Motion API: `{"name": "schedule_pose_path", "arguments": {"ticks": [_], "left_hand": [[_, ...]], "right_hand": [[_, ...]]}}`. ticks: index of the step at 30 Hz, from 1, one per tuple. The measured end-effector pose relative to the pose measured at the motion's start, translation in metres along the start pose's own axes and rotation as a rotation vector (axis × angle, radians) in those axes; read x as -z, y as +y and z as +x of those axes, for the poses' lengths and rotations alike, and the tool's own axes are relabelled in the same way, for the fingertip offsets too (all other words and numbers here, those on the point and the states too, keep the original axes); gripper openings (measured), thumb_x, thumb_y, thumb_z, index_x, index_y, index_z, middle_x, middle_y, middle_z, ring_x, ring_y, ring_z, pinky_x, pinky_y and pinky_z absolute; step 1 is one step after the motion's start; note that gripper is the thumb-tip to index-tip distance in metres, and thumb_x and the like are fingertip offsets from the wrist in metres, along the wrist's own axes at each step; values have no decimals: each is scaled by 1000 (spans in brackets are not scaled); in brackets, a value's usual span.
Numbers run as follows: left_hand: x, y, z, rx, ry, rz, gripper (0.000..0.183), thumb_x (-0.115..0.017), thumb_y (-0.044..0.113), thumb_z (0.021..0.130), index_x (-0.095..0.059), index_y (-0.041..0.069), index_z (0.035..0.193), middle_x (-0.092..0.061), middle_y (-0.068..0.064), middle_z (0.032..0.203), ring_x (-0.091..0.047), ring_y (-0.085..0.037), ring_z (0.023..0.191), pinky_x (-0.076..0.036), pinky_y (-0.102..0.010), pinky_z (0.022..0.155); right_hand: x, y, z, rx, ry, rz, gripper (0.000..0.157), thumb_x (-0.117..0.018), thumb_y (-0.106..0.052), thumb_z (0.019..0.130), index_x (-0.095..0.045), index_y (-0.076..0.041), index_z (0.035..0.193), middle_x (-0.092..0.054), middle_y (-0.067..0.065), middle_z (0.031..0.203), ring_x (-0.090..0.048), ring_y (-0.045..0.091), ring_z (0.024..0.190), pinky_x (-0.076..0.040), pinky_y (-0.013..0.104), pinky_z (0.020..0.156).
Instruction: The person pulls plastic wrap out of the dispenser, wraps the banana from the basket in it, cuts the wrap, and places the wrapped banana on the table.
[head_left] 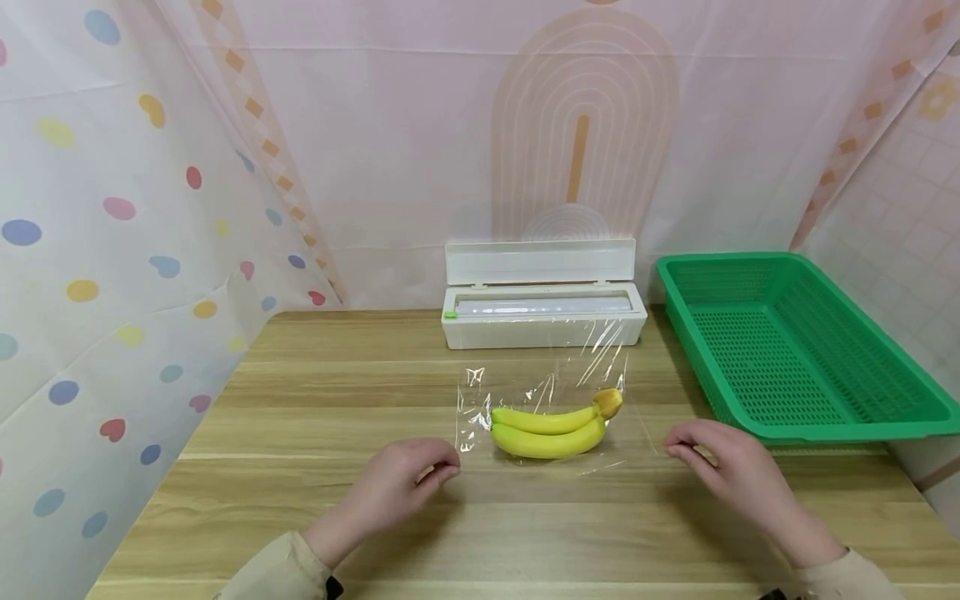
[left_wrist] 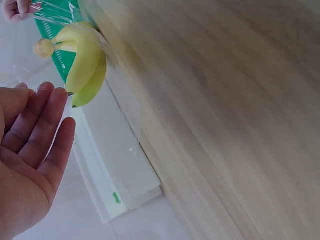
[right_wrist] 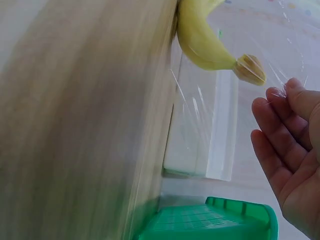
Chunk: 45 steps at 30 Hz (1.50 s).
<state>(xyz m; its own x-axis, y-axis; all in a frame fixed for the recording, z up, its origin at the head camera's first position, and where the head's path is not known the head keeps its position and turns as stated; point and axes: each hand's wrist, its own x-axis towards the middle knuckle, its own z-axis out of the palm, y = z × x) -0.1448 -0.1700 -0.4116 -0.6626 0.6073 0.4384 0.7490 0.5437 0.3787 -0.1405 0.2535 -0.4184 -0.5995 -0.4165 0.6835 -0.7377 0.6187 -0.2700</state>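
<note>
Two joined yellow bananas [head_left: 551, 443] lie in the middle of the wooden table, their brown stem end to the right. A sheet of clear cling film [head_left: 474, 377] stretches around them, back towards a white cling film box [head_left: 543, 335]; whether it runs over or under the fruit I cannot tell. Left of the bananas, my left hand [head_left: 411, 477] pinches one near corner of the film. My right hand [head_left: 731, 467] pinches the other corner at the right; its thumb and forefinger meet on crumpled film [right_wrist: 284, 92] in the right wrist view.
The box stands at the table's back edge with its lid [head_left: 540, 262] raised, a roll inside and a small green slider [head_left: 450, 315] at its left. A green plastic basket [head_left: 847, 432] sits at the right, close to my right hand. Patterned curtains hang behind and left.
</note>
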Motion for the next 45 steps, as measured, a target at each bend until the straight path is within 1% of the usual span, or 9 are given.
{"name": "schedule_pose_path", "arguments": {"ticks": [3,7,9,12,17,25,32,39,45], "left_hand": [[0,-2,1,-5,26,5,14,-74,2,86,-67,14,87,-66,9,83,-61,-2,75,-54,-23,67],[0,-4,4,-12,54,10,14,-75,1,85,-67,13,87,-67,9,83,-62,-3,75,-54,-23,67],[0,-6,6,-12,64,22,14,-75,2,85,-67,13,87,-67,9,83,-62,-2,75,-54,-23,66],[1,-8,9,-12,81,35,14,-76,2,84,-67,14,87,-66,10,82,-59,-1,73,-53,-23,65],[4,-10,15,-8,109,57,15,-76,5,84,-66,15,85,-64,11,79,-55,0,70,-50,-22,61],[8,-11,24,59,109,49,14,-75,5,86,-67,15,84,-63,11,78,-52,-1,67,-48,-23,59],[7,-16,27,67,153,64,15,-76,0,84,-67,13,85,-66,8,79,-57,-3,70,-52,-27,61],[8,-23,31,115,167,31,12,-75,3,86,-68,13,86,-63,9,77,-51,-4,65,-47,-24,56],[8,-30,32,129,190,33,9,-74,3,88,-69,11,87,-65,8,78,-54,-4,67,-50,-26,58]], "right_hand": [[0,0,3,-27,0,-22,29,-54,-38,100,-69,-16,89,-67,-11,86,-64,7,77,-49,15,73],[-1,0,7,-49,0,-34,4,-71,-18,91,-68,-15,90,-66,-11,87,-63,7,78,-49,16,72],[-1,-1,9,-54,1,-40,14,-77,-6,83,-68,-15,90,-67,-10,87,-63,7,78,-49,16,72],[-2,-1,12,-57,5,-50,26,-80,4,74,-68,-13,90,-68,-9,87,-63,8,78,-49,16,72],[-4,0,16,-68,6,-55,32,-80,9,69,-68,-12,90,-68,-8,87,-63,9,77,-49,17,71],[-7,2,23,-65,18,-41,36,-80,12,68,-68,-12,90,-65,-8,85,-58,6,74,-49,20,67],[-9,6,26,-57,35,-47,34,-81,11,68,-68,-12,90,-65,-7,84,-57,6,72,-47,19,66],[-12,10,28,-92,37,-39,33,-80,12,71,-67,-11,90,-64,-7,84,-55,5,72,-48,22,64],[-15,12,30,-92,53,-34,32,-79,12,71,-66,-11,89,-63,-8,83,-54,5,72,-46,21,64]]}}
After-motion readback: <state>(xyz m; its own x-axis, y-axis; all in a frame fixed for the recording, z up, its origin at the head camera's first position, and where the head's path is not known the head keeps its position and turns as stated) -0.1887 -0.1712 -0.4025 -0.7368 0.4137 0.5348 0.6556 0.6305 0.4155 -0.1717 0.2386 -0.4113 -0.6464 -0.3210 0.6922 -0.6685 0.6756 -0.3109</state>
